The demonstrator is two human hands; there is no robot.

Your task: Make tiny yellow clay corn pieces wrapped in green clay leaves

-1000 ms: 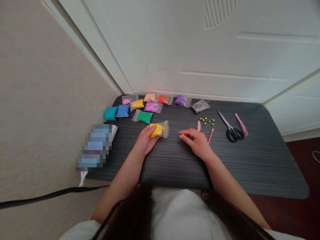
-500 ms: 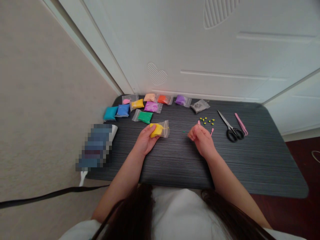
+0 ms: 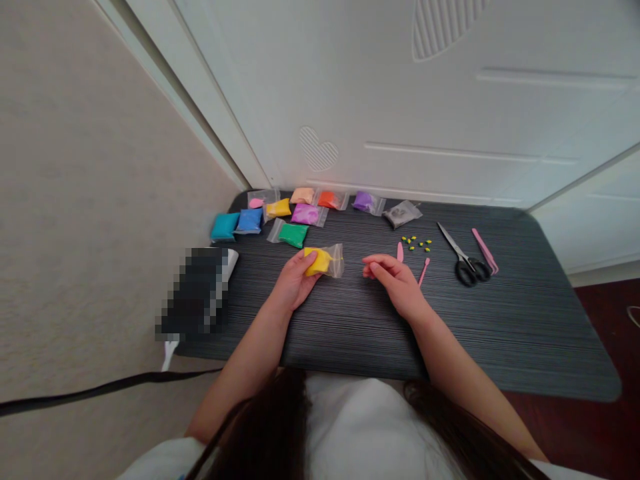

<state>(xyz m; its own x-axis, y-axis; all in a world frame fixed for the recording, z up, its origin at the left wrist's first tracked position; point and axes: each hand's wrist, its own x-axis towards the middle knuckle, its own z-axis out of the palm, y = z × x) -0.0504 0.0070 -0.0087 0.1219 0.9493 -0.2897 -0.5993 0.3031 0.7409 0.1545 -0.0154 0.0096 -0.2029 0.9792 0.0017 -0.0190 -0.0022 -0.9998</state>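
My left hand (image 3: 299, 279) grips a small zip bag of yellow modelling clay (image 3: 316, 262), thumb on top, with the bag's clear open-looking end pointing right. My right hand (image 3: 393, 280) is just to the right of the bag, over the table. Its thumb rests against the bent fingers in a loose pinch; anything between the tips is hidden. Beside that hand lie a pink clay knife (image 3: 400, 252) and a thin pink tool (image 3: 425, 270). Several tiny yellow-and-green clay pieces (image 3: 421, 245) lie beyond it.
Bags of clay line the back left, among them green (image 3: 294, 234), blue (image 3: 249, 220) and purple (image 3: 363, 201). A grey bag (image 3: 401, 214) lies farther right. Scissors (image 3: 465, 260) and pink tweezers (image 3: 485, 250) are at right. A blurred-out device (image 3: 195, 293) sits at the left edge.
My right hand has shifted left, and its fingers have loosened from a tight curl and reach farther left. The small green bit on the table is now out of sight. My left hand keeps its hold.
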